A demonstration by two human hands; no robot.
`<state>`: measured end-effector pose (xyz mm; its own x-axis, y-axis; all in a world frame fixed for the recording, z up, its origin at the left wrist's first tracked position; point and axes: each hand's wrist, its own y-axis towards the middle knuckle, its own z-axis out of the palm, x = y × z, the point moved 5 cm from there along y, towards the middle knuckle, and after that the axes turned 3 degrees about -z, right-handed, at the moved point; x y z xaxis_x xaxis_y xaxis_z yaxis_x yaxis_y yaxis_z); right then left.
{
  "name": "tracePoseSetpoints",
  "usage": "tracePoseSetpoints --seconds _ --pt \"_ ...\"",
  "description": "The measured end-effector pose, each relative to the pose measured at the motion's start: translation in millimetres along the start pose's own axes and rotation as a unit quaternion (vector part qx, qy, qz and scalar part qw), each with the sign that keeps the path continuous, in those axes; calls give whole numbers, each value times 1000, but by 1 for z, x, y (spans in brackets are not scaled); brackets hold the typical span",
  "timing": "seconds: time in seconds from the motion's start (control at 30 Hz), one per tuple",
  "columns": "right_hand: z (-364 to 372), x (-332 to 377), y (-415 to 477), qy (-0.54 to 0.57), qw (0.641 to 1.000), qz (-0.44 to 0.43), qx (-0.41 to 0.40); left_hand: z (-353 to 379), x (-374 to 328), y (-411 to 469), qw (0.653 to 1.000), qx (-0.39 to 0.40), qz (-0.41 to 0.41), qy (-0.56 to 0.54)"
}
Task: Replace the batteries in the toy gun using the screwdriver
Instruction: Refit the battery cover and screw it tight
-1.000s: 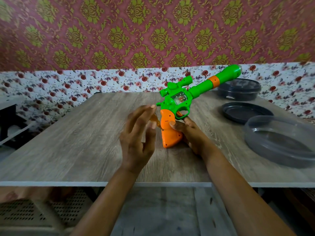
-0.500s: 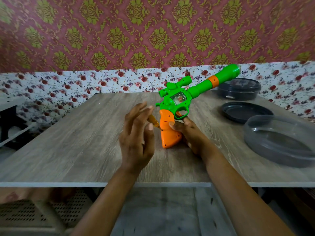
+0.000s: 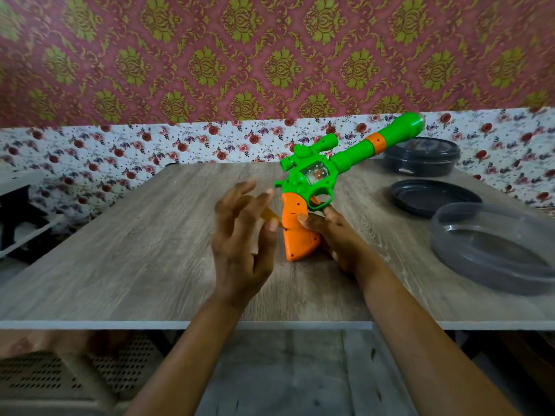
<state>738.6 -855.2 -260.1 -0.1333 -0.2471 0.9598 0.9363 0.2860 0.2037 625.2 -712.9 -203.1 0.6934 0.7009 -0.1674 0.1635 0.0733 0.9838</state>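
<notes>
The toy gun (image 3: 312, 178) is green with an orange grip. It stands on its grip butt on the wooden table (image 3: 135, 250), barrel pointing up to the right. My right hand (image 3: 336, 232) grips the orange grip from the right and behind. My left hand (image 3: 243, 235) is just left of the grip, fingers spread upward. It pinches a yellow-handled screwdriver (image 3: 271, 217), mostly hidden behind the fingers. The screwdriver's tip meets the left side of the grip.
At the right of the table lie a clear grey lid (image 3: 495, 247), a dark round tray (image 3: 432, 196) and a dark lidded container (image 3: 420, 157). A dark rack (image 3: 18, 217) stands off the left edge. The near table edge runs just below my wrists.
My left hand's fingers have shifted and spread around the screwdriver, showing more of its yellow handle. The gun and my right hand have stayed in place.
</notes>
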Motion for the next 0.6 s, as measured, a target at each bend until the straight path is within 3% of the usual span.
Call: tracePoseSetpoints --seconds 0.27,0.4,0.6 --pt "1 1 0 2 1000 -5 10 1 -1 -1 999 4 -19 -38" --pt "0 -1 1 -4 1000 -2 6 2 -3 -1 1000 20 -8 -16" --pt "-1 -2 2 -8 1000 3 5 -2 2 -2 999 -21 13 32"
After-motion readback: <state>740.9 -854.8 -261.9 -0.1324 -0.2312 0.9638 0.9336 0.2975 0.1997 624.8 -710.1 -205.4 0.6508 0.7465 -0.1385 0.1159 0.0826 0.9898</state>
